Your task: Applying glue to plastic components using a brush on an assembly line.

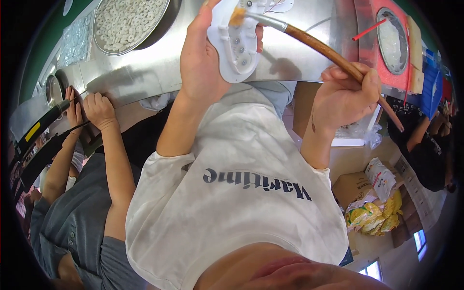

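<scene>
My left hand (198, 63) grips a white plastic housing (232, 72), held up over the metal table with its hollow inner side showing. Posts and small round metal-coloured spots line the inside of this part. In my right hand (345, 94) is a paintbrush (324, 48) with a long brown wooden handle, pinched between thumb and fingers. The brush slants up to the left, and its tan bristles lie over the upper inside of the housing. Whether the bristles touch the plastic I cannot tell.
Far left on the metal table (193, 9) stands a round bowl (116, 53) of small white gear-like parts, beside a clear plastic bag (76, 43). A red tray (377, 58) at right holds an oval dish of white paste and a red stick (369, 30). A co-worker's hands (99, 108) rest at the left edge.
</scene>
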The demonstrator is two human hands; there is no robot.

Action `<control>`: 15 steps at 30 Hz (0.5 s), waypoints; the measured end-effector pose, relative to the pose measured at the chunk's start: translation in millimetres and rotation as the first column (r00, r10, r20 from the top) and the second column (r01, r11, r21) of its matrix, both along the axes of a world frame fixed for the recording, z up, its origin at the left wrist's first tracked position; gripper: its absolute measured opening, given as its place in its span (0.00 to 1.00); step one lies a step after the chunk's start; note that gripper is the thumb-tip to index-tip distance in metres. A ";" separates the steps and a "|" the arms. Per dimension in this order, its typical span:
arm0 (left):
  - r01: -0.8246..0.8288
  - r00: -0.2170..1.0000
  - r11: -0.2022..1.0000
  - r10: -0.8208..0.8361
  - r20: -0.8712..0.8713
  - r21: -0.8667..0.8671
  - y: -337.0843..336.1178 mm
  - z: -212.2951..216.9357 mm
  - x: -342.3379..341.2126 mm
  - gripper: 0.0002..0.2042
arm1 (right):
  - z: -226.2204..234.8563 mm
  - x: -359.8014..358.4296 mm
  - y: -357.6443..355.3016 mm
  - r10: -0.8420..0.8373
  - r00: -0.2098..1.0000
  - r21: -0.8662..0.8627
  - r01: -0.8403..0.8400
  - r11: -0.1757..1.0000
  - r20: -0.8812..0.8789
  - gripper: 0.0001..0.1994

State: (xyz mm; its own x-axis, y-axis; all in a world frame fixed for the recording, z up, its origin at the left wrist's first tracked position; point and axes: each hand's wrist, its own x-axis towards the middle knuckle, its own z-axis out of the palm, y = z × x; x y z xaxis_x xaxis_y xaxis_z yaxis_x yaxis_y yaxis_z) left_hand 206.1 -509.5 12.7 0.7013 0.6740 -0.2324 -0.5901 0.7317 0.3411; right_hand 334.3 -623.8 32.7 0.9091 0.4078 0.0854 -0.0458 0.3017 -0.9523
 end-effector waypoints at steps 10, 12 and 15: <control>-0.292 0.783 0.749 -0.170 0.599 0.595 8.5 -9.2 23.1 0.26 | -2.6 14.2 0.3 -0.132 0.966 0.043 0.125 0.991 0.223 0.16; -0.001 0.996 0.899 0.037 -0.075 0.438 -8.6 11.4 5.2 0.25 | -3.2 15.2 0.9 -0.144 0.954 0.065 0.131 0.989 0.264 0.15; 0.031 0.948 0.965 0.054 -0.313 0.261 -16.0 25.5 -2.7 0.25 | -4.3 13.1 0.8 -0.161 0.934 0.066 0.147 0.987 0.318 0.15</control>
